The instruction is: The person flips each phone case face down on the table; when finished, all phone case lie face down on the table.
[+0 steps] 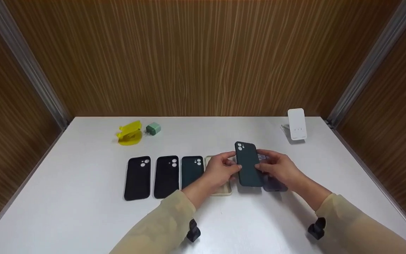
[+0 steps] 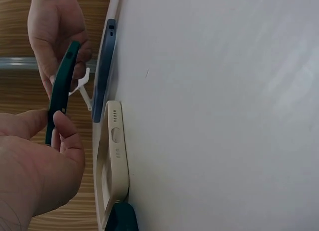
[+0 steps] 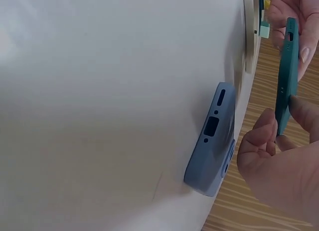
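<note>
Both hands hold a dark green phone case (image 1: 248, 164) above the white table, its camera cutouts at the top left. My left hand (image 1: 221, 169) pinches the left edge between thumb and fingers; my right hand (image 1: 280, 168) pinches the right edge. Edge-on, the same case (image 2: 63, 76) shows in the left wrist view. Below the left hand lies a cream phone case (image 2: 118, 151), partly hidden in the head view. A blue-grey phone case (image 3: 212, 136) lies under the right hand. Further left in the row are another dark green case (image 1: 191, 173) and two black cases (image 1: 167, 176).
Toward the back left stand a yellow phone stand (image 1: 130, 134) and a green charger plug (image 1: 153, 128). A white phone stand (image 1: 297, 123) is at the back right. Wood-patterned panels (image 1: 203, 60) enclose the table (image 1: 65, 197) at the back and sides.
</note>
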`<move>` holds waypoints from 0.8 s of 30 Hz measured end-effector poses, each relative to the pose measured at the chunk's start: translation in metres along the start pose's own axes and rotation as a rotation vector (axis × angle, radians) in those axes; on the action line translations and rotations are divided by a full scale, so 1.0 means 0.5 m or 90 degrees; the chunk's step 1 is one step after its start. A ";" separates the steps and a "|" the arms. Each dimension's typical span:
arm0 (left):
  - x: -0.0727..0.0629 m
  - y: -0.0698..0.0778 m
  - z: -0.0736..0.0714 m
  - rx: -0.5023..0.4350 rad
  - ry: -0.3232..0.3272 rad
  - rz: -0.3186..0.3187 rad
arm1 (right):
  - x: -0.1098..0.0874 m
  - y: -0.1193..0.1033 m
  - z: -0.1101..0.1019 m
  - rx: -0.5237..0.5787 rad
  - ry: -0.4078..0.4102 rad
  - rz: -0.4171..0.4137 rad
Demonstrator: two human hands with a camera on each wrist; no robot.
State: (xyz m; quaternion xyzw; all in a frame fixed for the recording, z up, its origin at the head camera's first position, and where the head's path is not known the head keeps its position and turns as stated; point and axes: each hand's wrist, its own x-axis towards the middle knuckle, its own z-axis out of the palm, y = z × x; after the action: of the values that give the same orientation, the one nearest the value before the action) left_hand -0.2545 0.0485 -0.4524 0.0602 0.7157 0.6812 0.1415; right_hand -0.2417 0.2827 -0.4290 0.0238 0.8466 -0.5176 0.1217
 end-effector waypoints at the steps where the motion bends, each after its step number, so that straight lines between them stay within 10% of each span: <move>1: 0.000 -0.001 0.000 0.007 0.000 0.003 | 0.001 0.002 0.001 -0.009 0.004 -0.004; 24: 0.005 -0.026 -0.004 0.122 0.000 0.023 | 0.016 0.026 0.016 -0.170 0.015 -0.124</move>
State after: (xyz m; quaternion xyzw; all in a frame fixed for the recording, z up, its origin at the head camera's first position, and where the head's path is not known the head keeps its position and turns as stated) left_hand -0.2561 0.0466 -0.4657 0.0868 0.7764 0.6120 0.1228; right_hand -0.2458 0.2811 -0.4456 -0.0686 0.9075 -0.4097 0.0631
